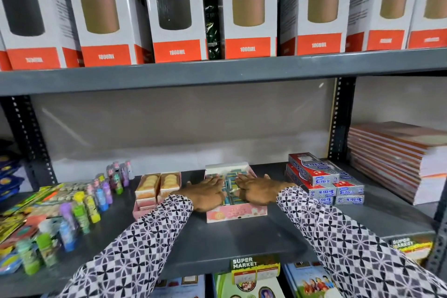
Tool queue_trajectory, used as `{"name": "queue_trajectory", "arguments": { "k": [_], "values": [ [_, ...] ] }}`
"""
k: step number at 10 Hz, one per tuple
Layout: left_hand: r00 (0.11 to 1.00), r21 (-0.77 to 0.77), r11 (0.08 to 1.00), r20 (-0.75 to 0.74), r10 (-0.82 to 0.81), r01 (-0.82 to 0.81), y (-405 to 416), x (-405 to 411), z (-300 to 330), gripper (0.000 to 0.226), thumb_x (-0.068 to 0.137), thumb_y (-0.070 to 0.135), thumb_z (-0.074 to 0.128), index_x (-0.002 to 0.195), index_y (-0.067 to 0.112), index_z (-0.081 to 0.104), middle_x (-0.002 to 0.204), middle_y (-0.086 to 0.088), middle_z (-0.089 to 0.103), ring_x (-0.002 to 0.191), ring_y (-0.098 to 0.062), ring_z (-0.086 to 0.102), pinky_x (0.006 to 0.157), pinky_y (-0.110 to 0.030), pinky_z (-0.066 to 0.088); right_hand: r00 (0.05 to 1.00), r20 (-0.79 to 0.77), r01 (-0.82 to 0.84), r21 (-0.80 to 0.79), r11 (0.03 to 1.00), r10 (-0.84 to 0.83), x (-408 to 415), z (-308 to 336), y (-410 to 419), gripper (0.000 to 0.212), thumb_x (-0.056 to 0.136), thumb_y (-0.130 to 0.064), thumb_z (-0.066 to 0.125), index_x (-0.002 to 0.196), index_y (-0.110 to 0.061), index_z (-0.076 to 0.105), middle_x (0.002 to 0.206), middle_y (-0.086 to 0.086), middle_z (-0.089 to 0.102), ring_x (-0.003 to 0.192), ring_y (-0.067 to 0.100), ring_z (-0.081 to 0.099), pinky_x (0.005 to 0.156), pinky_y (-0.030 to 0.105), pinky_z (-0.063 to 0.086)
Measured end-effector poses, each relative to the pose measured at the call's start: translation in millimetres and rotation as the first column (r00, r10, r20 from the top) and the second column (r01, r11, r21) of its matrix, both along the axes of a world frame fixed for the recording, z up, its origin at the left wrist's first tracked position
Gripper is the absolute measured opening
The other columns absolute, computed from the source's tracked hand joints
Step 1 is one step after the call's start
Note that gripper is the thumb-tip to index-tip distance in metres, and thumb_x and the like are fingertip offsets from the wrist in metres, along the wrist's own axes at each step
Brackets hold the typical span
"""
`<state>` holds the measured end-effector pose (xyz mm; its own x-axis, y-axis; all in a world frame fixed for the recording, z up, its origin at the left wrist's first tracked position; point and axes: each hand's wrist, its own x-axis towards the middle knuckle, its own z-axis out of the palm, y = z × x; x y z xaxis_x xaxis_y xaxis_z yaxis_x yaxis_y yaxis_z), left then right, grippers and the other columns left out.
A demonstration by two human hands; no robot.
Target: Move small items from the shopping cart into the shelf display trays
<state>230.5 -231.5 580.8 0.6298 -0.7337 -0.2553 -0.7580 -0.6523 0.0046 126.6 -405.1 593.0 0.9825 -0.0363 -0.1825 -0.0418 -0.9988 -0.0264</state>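
We see a grey metal shelf [217, 244] carrying several goods. At its middle stands a pink display tray [235, 213] filled with small blue packets, and just beside it on the left a second pink tray [154, 191] holding round items. Further left stand small coloured bottles [96, 198] in loose rows, with flat colourful packs [26, 203] lying at the edge. To the right of the middle tray lie stacked red and silver boxes [324, 181], and beyond the upright post a tall pile of notebooks [399, 159]. Two "SUPER MARKET" price tags [255, 267] hang on the front lip.
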Motion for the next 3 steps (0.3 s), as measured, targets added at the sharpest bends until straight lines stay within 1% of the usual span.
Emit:
{"name": "queue_trajectory", "arguments": {
  "k": [1, 2, 3],
  "values": [
    [0.999, 0.022, 0.999, -0.016, 0.033, -0.033, -1, -1, 1, 0.071, 0.104, 0.057, 0.009, 0.162, 0.021, -0.010, 0.171, 0.002, -0.020, 0.158, -0.017, -0.015, 0.128, -0.055, -0.003, 0.998, -0.056, -0.012, -0.024, 1.000, 0.011, -8, 6, 7, 0.062, 0.112, -0.043, 0.023, 0.163, -0.011, 0.009, 0.172, 0.010, -0.004, 0.158, 0.028, -0.006, 0.123, 0.058, 0.000],
    [0.999, -0.010, 0.999, -0.039, 0.037, -0.038, -1, -17, 16, 0.068, 0.108, 0.050, 0.013, 0.164, 0.016, -0.005, 0.173, -0.004, -0.013, 0.159, -0.020, -0.009, 0.129, -0.048, 0.000, 0.999, -0.041, -0.002, 0.001, 1.000, 0.002, -14, 14, 12, 0.061, 0.112, -0.042, 0.026, 0.163, -0.010, 0.012, 0.172, 0.012, 0.002, 0.159, 0.029, 0.000, 0.125, 0.052, 0.005],
    [0.997, -0.267, 0.964, 0.071, 0.043, -0.023, 12, -42, 33, 0.065, 0.109, 0.048, 0.017, 0.165, 0.018, 0.000, 0.174, -0.003, -0.004, 0.160, -0.021, 0.000, 0.128, -0.045, 0.006, 0.977, 0.206, 0.047, 0.032, 0.998, -0.052, -22, 11, 17, 0.065, 0.109, -0.044, 0.032, 0.163, -0.016, 0.007, 0.172, 0.010, -0.002, 0.158, 0.031, -0.003, 0.125, 0.061, 0.005]
  ]
}}
